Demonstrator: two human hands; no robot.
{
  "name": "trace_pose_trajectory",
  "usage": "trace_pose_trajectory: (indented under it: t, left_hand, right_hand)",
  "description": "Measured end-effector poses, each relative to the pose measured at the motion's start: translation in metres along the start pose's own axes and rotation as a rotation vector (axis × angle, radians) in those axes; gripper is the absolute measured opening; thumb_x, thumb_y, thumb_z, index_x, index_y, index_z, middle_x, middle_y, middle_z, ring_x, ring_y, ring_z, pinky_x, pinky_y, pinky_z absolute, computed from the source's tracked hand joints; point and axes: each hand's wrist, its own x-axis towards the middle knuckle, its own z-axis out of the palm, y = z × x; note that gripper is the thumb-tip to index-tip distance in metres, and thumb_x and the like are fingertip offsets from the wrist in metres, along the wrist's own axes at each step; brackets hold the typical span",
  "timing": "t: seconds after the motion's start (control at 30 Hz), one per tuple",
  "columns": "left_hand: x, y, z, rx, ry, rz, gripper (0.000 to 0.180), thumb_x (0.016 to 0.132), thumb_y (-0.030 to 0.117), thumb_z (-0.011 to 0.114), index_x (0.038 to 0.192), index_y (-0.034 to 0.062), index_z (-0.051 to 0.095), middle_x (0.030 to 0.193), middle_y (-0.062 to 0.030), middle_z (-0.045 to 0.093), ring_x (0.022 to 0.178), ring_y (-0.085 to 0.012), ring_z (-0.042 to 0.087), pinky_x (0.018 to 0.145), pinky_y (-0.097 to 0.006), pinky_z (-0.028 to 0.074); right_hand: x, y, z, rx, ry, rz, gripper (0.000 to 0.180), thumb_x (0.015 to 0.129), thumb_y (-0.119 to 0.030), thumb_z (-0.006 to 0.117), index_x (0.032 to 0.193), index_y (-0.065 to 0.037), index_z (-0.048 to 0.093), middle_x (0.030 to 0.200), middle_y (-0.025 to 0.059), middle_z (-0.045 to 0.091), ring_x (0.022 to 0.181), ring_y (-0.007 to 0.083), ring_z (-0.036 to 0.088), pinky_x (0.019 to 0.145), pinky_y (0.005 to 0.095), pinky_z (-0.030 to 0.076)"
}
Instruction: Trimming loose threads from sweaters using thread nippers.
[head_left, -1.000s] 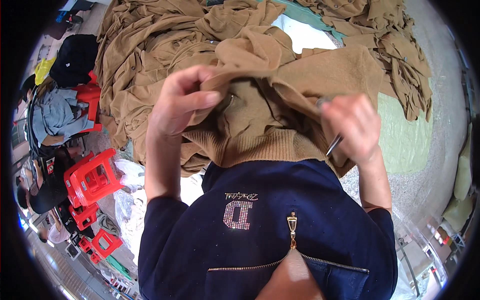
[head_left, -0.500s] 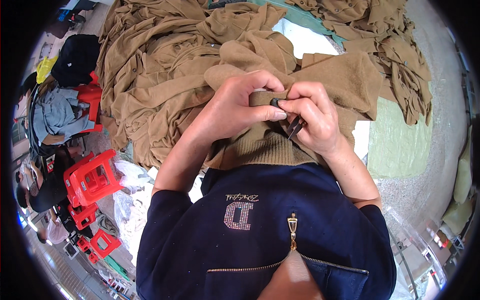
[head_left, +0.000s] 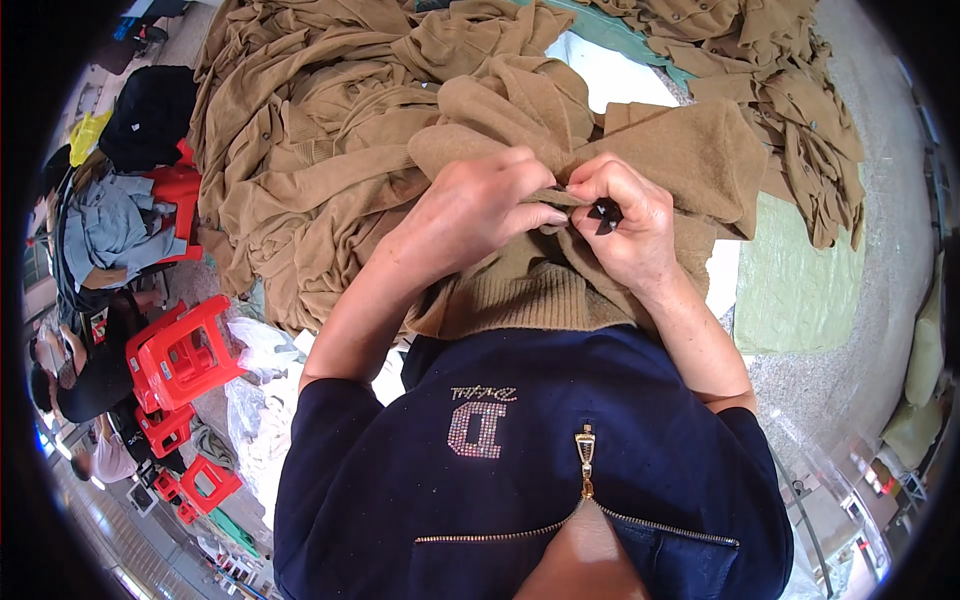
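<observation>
A brown knitted cardigan (head_left: 545, 300) lies in front of me, its ribbed hem toward my body. My left hand (head_left: 490, 200) is closed, pinching the cardigan's edge band between thumb and fingers. Close beside it, my right hand (head_left: 630, 215) is also closed, with thumb and forefinger at the same edge. Tucked in the right hand is a small dark tool (head_left: 605, 214) that looks like thread snips; its blades are mostly hidden by the fingers. Whatever lies right between the fingertips is too small to make out.
A large heap of brown knitwear (head_left: 300, 150) covers the left and far side. More buttoned brown garments (head_left: 790, 130) lie at far right, near a pale green sheet (head_left: 800, 275). Red plastic stools (head_left: 185, 355) and clear plastic bags (head_left: 255, 400) stand at left, with people beyond.
The cardigan's band has turned edge-on between my hands, and the dark button seen on it before is hidden. My right hand has rotated, bringing the dark tool up.
</observation>
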Motion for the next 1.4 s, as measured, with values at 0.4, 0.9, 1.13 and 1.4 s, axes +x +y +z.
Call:
trace_pose_trajectory:
  t: [0.4,0.9,1.13,1.4]
  left_hand:
    - [-0.003,0.000,0.018,0.264,0.197,0.193,0.021,0.078,0.015,0.073,0.074,0.0033,0.056,0.072,-0.0079,0.051,0.060,-0.0277,0.058,0.051,-0.037,0.047]
    - [-0.016,0.008,0.038,-0.876,0.347,-0.314,0.024,0.080,-0.009,0.059,0.102,-0.0011,0.067,0.093,-0.0017,0.059,0.084,-0.0090,0.056,0.077,-0.023,0.045]
    - [-0.016,0.010,0.042,-0.487,0.376,-0.162,0.025,0.080,-0.010,0.060,0.101,0.0008,0.067,0.093,-0.0033,0.058,0.085,-0.0128,0.057,0.077,-0.023,0.045]
    - [-0.017,0.003,0.064,-0.615,0.665,-0.074,0.014,0.090,-0.005,0.055,0.102,0.0021,0.059,0.098,-0.0061,0.061,0.097,-0.0141,0.056,0.085,-0.027,0.046]
  right_hand:
    - [-0.005,-0.004,0.008,0.000,0.134,0.096,0.019,0.068,0.010,0.063,0.078,-0.001,0.053,0.077,0.0091,0.061,0.066,0.0196,0.062,0.058,0.0281,0.048]
    - [0.010,-0.017,-0.044,-0.385,-0.091,0.092,0.023,0.087,-0.010,0.062,0.109,-0.006,0.057,0.078,0.0102,0.058,0.069,0.0261,0.061,0.061,0.0330,0.050]
    - [0.029,-0.029,-0.041,-0.196,-0.240,0.048,0.022,0.092,-0.019,0.057,0.107,-0.003,0.057,0.090,0.0130,0.058,0.081,0.0314,0.061,0.070,0.0380,0.049]
    - [-0.001,-0.010,-0.015,0.267,-0.191,0.579,0.033,0.102,-0.029,0.045,0.100,0.000,0.062,0.064,0.0003,0.052,0.062,0.0091,0.052,0.058,0.0255,0.043]
